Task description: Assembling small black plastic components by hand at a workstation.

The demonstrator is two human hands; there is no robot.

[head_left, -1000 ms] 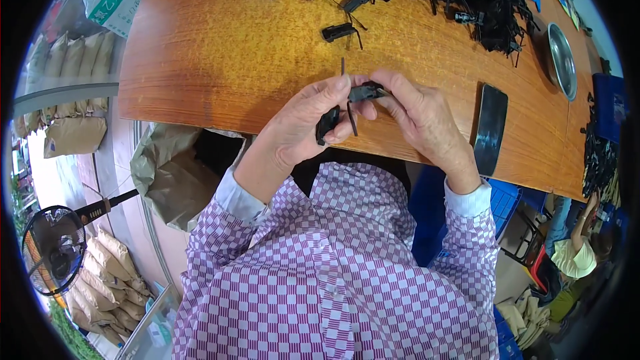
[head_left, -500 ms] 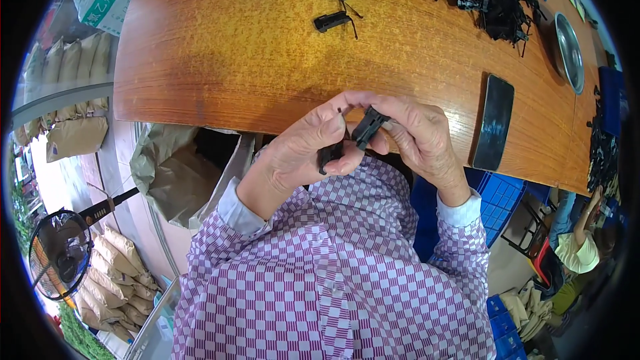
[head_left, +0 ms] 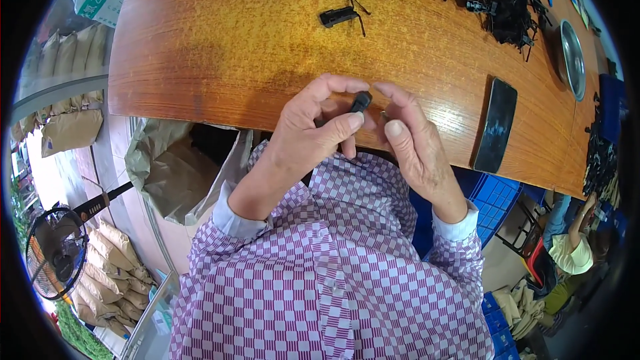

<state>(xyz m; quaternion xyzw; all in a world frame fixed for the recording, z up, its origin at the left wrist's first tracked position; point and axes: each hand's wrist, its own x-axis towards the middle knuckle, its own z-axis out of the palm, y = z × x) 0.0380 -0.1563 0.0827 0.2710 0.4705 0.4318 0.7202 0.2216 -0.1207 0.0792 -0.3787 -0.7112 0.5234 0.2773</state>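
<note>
1. Wooden table point(head_left: 220, 47) across the top; its near edge runs in front of the person. Sacks point(head_left: 110, 273) and a fan point(head_left: 57, 253) on the left, a co-worker point(head_left: 572, 253) far right.
2. Left hand point(head_left: 310, 123): clamped on a black part point(head_left: 361, 101), thumb on the near side, index finger arched over. Part sits between the two hands, near the table's front edge. One end sticks out past the thumb, probably so the other hand can get at it. Rest of it is hidden by the fingers.
3. Right hand point(head_left: 419, 147): thumb and fingers curled toward the part, apart from it as far as I can see. Something tiny at the fingertips, too small to identify; can't tell if it's gripped.
4. Index fingertips of both hands nearly meet; can't tell if they touch. Close spacing likely keeps small-part handling steady.
5. Pile point(head_left: 510, 13) of similar black bits at the far side, presumably pushed back for working room. One loose part point(head_left: 339, 17) lies just in front of it.
6. Phone point(head_left: 495, 125) flat, right of the hands, likely out of their way. Metal bowl point(head_left: 572, 60) farther right.
7. Paper bag point(head_left: 167, 180) stands open below the table edge, left side, probably within easy reach. Dark stuff inside, can't make it out.
</note>
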